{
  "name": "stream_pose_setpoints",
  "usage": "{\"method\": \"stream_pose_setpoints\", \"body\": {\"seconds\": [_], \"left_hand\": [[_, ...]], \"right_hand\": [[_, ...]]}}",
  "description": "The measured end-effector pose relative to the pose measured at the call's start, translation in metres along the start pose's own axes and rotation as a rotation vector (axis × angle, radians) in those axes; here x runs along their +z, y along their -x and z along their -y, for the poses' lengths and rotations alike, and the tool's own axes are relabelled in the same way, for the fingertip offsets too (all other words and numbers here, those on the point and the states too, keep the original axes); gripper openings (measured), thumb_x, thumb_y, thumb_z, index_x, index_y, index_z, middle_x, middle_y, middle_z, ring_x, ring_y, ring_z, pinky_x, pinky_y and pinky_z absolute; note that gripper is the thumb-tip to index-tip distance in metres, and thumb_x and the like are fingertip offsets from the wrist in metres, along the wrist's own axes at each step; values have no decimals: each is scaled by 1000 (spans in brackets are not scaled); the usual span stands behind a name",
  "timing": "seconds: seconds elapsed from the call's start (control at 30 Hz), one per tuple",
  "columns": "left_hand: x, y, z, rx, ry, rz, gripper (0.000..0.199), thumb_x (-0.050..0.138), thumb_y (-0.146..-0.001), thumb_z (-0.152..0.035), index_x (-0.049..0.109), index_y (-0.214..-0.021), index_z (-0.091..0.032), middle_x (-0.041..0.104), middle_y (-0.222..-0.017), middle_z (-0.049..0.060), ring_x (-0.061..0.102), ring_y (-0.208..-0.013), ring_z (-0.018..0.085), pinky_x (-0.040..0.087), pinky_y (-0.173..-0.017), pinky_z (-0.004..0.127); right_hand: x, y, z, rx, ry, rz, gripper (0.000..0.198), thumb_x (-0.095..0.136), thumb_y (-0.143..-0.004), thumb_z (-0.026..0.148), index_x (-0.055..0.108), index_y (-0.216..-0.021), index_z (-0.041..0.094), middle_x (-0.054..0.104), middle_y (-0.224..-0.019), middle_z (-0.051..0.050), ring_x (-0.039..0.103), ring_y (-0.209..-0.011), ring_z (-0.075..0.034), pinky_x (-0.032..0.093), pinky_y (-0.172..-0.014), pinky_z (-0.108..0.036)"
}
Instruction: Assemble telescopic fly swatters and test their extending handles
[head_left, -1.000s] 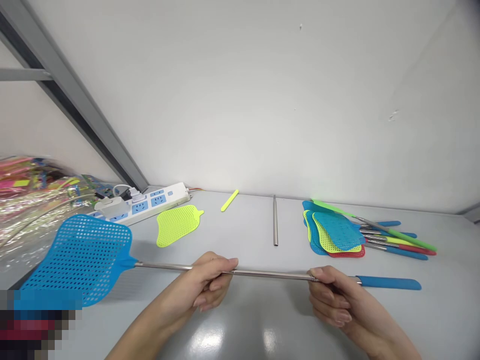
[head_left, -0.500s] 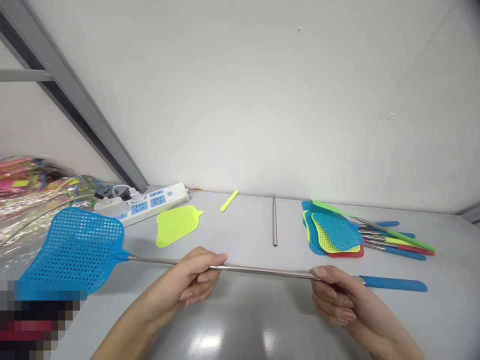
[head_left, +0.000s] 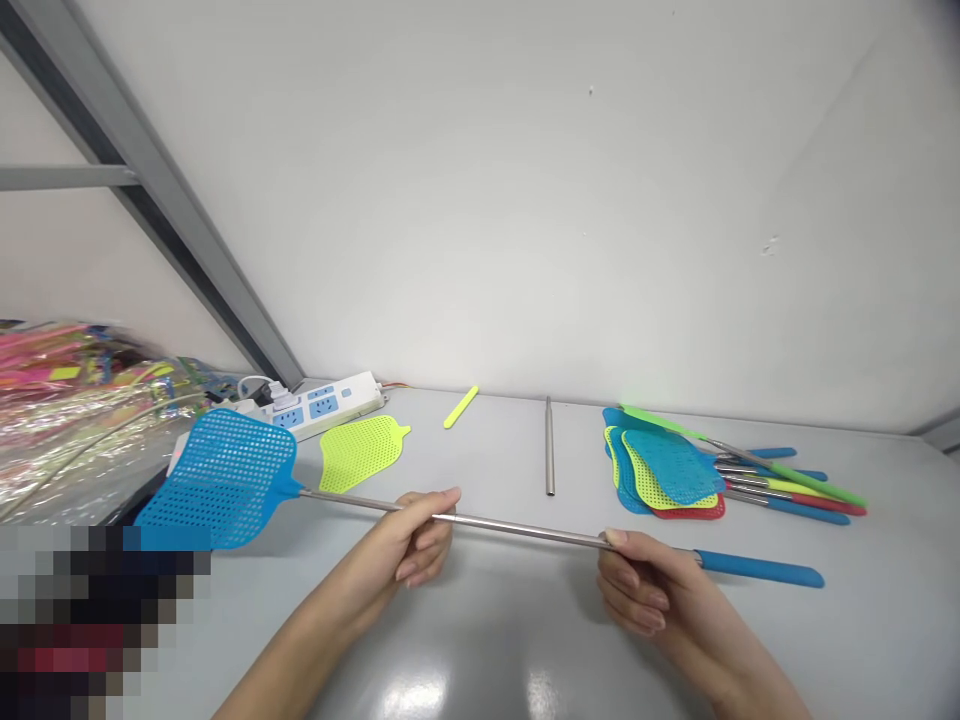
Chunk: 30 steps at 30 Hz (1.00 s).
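We have the blue fly swatter (head_left: pixel 517 528) across our front over the tabletop (head_left: pixel 487 640), mesh head (head_left: pixel 244 480) towards ten o'clock, blue grip (head_left: pixel 757 568) towards four. Our left hand (head_left: pixel 412 543) and right hand (head_left: pixel 641 580) are both closed around its metal shaft (head_left: pixel 345 498). We judge it light; the shaft looks stiff but smooth, so could slip, while the thin head probably bends. We'd favour holding shaft or grip.

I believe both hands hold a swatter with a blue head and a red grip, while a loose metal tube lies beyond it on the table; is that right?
Nearly: the grip is blue, not red, as the head view shows. The left hand and right hand hold the swatter with its blue head, and the metal tube lies beyond it on the table.
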<state>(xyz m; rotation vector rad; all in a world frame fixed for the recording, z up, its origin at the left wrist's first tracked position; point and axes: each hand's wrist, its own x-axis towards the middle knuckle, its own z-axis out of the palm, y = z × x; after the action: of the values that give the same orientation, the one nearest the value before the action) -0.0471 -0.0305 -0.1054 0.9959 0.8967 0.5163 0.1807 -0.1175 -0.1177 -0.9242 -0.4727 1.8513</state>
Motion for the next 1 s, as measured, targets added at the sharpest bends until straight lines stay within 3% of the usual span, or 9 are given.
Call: {"method": "stream_pose_setpoints", "body": {"seconds": [0.33,0.57,0.8,1.0], "left_hand": [[24,-2,15,191,-15,-17,45,42,-79,-41,27,-44,-19,20,-32,-9,19,-35,6,17,-41,23],[39,-2,28,144,-175,103,45,43,-79,-43,29,-43,-18,25,-34,-7,22,-35,6,17,-40,23],[47,-2,34,108,-206,165,48,37,-80,-46,33,-42,-18,24,-33,-7,20,-34,6,17,-41,24],[55,-3,40,104,-210,152,51,34,-80,-49,54,-49,-14,25,-33,-7,23,-35,7,19,-42,24]], "right_hand": [[13,-4,-8,-39,-13,51,33,46,-78,28,42,-48,14,24,-42,7,21,-36,-5,14,-40,-22],[33,-6,-31,54,51,87,35,48,-76,38,43,-51,15,24,-40,7,19,-37,-4,13,-40,-21],[33,-8,-36,84,61,119,35,46,-77,39,44,-51,15,26,-41,7,21,-37,-5,15,-41,-22],[31,-11,-42,78,43,156,42,46,-75,51,43,-51,16,25,-39,7,22,-36,-5,14,-39,-22]]}}
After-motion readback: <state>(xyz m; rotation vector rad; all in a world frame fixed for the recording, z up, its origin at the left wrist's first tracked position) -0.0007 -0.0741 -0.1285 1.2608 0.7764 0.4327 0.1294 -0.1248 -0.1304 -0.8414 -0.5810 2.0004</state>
